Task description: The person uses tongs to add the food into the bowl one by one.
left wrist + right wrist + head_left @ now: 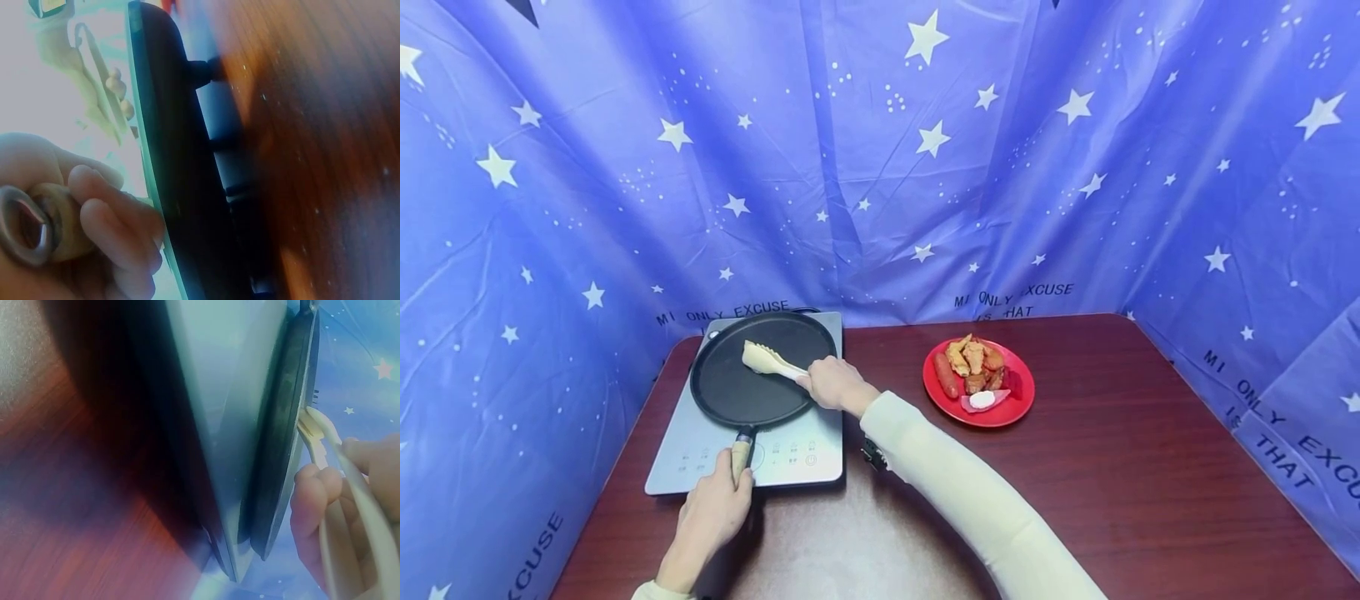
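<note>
A round black flat pan [767, 400] sits on the induction cooktop [700, 433] at the left of the table. My left hand [711, 508] grips its pale handle [741, 458] from the near side; in the left wrist view a metal ring [39, 250] shows at the handle's end. With my right hand [837, 383] I hold cream-coloured tongs [766, 362], reaching in from the right over the pan. Their tips lie close over the pan's middle. The right wrist view shows the two arms of the tongs [370, 519] within my fingers, tips near together at the pan's rim.
A red plate [946, 410] to the right holds a sausage [945, 375], golden fried pieces [973, 357] and a pink piece with a white top [983, 401]. The brown table [1090, 467] extends right. A blue star-patterned curtain [880, 167] surrounds it.
</note>
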The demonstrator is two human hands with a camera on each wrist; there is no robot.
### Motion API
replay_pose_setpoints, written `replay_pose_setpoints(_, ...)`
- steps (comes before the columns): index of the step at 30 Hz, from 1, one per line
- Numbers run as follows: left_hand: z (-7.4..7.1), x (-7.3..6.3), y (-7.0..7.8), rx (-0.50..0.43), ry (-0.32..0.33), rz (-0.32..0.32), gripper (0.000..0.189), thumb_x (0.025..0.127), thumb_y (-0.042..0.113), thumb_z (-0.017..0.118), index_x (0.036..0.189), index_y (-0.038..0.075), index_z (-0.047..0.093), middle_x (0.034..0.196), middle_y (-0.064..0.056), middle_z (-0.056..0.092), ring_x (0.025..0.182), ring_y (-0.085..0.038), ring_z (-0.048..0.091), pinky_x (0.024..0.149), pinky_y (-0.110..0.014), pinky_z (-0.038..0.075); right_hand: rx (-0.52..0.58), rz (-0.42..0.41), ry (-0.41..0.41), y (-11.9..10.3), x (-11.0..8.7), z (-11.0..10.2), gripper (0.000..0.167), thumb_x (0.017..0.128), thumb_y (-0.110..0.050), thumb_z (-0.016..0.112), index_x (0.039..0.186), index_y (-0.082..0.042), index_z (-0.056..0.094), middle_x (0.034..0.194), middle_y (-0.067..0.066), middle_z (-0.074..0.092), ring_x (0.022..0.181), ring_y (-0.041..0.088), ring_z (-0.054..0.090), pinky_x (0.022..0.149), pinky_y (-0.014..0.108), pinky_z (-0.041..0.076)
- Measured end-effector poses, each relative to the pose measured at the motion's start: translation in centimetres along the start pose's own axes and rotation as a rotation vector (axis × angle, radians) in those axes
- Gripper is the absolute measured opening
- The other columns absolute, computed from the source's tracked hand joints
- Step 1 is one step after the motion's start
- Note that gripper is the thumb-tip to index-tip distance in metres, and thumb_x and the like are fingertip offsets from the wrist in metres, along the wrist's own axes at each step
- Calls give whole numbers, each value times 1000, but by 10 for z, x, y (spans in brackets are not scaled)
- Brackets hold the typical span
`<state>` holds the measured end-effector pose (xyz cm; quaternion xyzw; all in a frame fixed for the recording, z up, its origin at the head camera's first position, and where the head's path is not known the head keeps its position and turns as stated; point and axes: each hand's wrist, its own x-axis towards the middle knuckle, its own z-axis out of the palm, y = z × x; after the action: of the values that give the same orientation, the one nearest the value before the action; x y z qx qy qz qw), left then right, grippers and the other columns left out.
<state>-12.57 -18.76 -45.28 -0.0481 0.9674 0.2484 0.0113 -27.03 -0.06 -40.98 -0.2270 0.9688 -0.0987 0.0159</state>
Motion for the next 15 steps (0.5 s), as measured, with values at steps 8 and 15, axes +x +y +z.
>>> replay_pose_setpoints(8,1,0,0,14,-8,-19,42,94,26,47,125,-1,39,70,-13,54,63,-30,55,55,-47,41,52,14,-38,-3,6,2,43,100,-39,43,71,-12,59,68,5,58,47,13,54,48,30,44)
replay_pose_setpoints(15,1,-1,2,6,-10,-23,41,94,26,47,124,-1,39,67,-11,52,60,-28,53,53,-46,40,80,44,-60,-7,8,2,43,100,-41,42,74,-12,59,74,9,61,34,11,52,41,28,43)
